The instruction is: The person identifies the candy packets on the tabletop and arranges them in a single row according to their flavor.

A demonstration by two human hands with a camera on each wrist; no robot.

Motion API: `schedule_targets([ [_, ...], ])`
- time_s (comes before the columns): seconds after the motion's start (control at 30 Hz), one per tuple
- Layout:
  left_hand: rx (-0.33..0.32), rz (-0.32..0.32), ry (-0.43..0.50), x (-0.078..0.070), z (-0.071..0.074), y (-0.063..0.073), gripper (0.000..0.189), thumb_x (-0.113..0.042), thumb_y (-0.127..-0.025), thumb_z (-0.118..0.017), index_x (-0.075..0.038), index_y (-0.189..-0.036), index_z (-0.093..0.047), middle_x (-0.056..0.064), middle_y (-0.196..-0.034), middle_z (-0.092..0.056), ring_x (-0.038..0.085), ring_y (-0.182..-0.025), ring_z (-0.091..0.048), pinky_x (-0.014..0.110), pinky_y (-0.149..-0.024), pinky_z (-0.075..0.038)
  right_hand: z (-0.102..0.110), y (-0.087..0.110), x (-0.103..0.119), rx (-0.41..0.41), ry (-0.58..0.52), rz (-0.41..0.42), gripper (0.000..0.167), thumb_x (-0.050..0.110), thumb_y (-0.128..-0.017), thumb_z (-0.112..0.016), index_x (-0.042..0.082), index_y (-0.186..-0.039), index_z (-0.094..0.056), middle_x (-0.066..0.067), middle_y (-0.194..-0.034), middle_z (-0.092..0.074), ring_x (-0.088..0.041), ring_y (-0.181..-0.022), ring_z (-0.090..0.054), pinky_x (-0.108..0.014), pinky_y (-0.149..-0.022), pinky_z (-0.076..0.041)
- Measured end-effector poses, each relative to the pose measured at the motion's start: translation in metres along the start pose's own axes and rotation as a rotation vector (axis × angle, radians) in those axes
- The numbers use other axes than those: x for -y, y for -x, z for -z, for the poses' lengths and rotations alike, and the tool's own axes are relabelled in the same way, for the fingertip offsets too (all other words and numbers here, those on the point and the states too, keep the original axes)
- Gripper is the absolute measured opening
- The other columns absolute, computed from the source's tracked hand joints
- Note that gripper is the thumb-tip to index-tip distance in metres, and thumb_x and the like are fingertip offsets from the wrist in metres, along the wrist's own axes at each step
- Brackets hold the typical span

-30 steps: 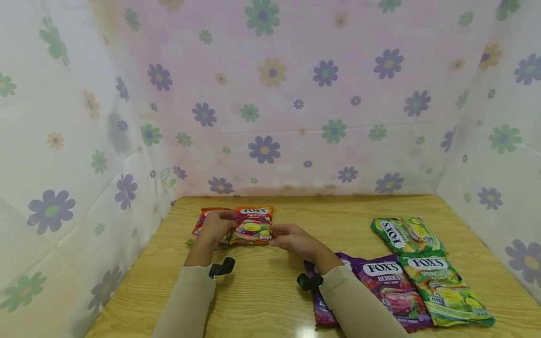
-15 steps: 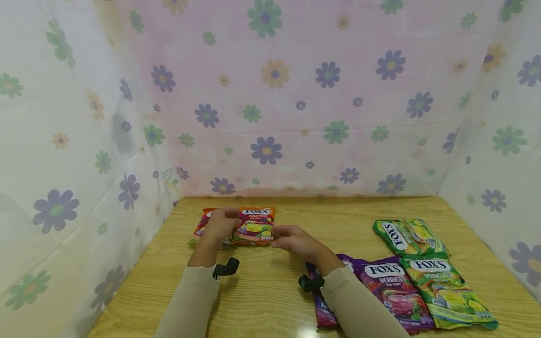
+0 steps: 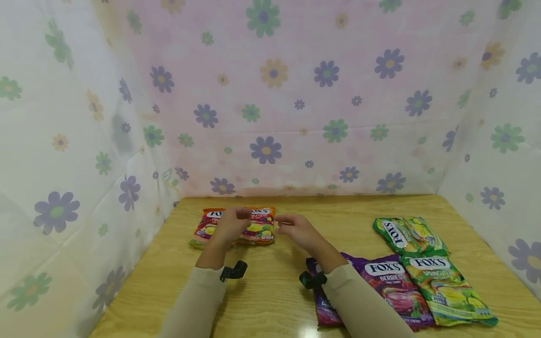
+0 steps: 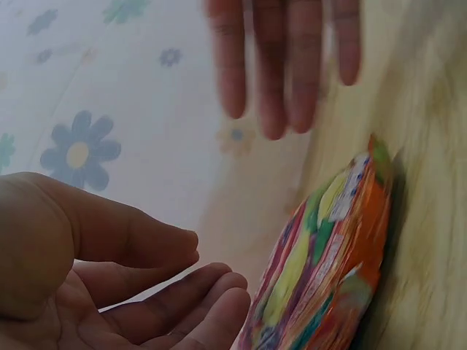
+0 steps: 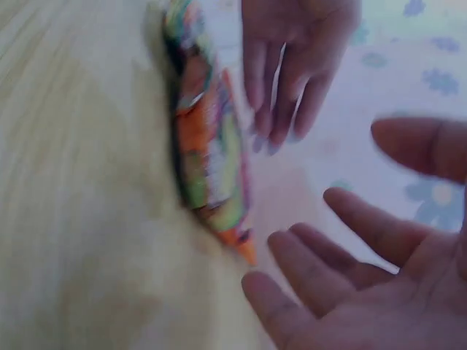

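Head view: bare left hand [image 3: 232,226] lower left of centre, fingers loosely bent; bare right hand [image 3: 299,232] lower right of centre, thumb spread from fingers, hands apart. Beige-sleeved left forearm [image 3: 193,300] and beige-sleeved right forearm [image 3: 365,300] slant up from bottom edge.

From my head, one camera looks forward and down past my sleeves [image 3: 192,300], widest and farthest back, to the wooden table [image 3: 262,300] and flowered cloth [image 3: 296,117]. My left-wrist camera sits close to my left hand [image 3: 230,226], facing the cloth, tipped sideways so the table fills the right side. My right-wrist camera, close to my right hand [image 3: 299,232], puts it at left. Both wrist views share both hands and orange candy packaging [image 4: 314,255], seen low and edge-on.
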State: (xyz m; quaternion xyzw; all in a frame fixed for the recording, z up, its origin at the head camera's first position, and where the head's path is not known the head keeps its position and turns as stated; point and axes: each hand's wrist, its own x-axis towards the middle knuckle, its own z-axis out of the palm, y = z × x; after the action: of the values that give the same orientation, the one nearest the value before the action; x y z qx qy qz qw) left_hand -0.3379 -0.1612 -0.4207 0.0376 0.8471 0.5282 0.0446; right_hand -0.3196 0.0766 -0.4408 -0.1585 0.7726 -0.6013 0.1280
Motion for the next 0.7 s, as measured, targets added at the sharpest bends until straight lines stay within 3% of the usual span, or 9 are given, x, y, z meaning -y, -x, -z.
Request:
schedule_targets([
  [0.1, 0.034, -0.009, -0.016, -0.003, -0.011, 0.002, 0.039, -0.007, -0.103, -0.059, 0.000, -0.141, -0.060, 0.021, -0.141, -0.061, 0.036, -0.126, -0.062, 0.050, -0.104, -0.054, 0.003, 0.005, 0.015, -0.029, 0.083, -0.030, 0.043, 0.030, -0.103, -0.062, 0.015, -0.143, -0.061, -0.010, -0.152, -0.055, -0.036, -0.140, -0.051, -0.058, -0.113, -0.044],
  [0.27, 0.098, -0.018, -0.052, -0.009, -0.027, 0.008, 0.037, -0.012, -0.103, -0.059, -0.001, -0.139, -0.062, 0.019, -0.137, -0.064, 0.033, -0.119, -0.065, 0.045, -0.090, -0.059, 0.012, 0.018, 0.030, -0.005, 0.196, -0.044, 0.039, 0.030, -0.102, -0.063, 0.021, -0.140, -0.064, -0.005, -0.153, -0.054, -0.035, -0.141, -0.051, -0.057, -0.109, -0.048],
  [0.5, 0.174, -0.035, -0.170, -0.016, -0.043, 0.019, 0.040, -0.015, -0.099, -0.064, -0.004, -0.137, -0.064, 0.014, -0.137, -0.065, 0.032, -0.122, -0.063, 0.047, -0.093, -0.058, 0.030, 0.042, 0.036, 0.007, 0.333, -0.037, 0.039, 0.029, -0.103, -0.062, 0.016, -0.140, -0.062, -0.007, -0.148, -0.058, -0.032, -0.132, -0.060, -0.050, -0.101, -0.054],
  [0.7, 0.267, -0.044, -0.153, -0.022, -0.055, 0.037, 0.045, -0.022, -0.100, -0.066, 0.000, -0.139, -0.061, 0.014, -0.129, -0.066, 0.028, -0.108, -0.069, 0.042, -0.087, -0.060, 0.054, 0.067, 0.033, 0.002, 0.465, -0.030, 0.038, 0.033, -0.104, -0.062, 0.015, -0.137, -0.064, -0.010, -0.135, -0.064, -0.027, -0.116, -0.064, -0.044, -0.091, -0.057],
])
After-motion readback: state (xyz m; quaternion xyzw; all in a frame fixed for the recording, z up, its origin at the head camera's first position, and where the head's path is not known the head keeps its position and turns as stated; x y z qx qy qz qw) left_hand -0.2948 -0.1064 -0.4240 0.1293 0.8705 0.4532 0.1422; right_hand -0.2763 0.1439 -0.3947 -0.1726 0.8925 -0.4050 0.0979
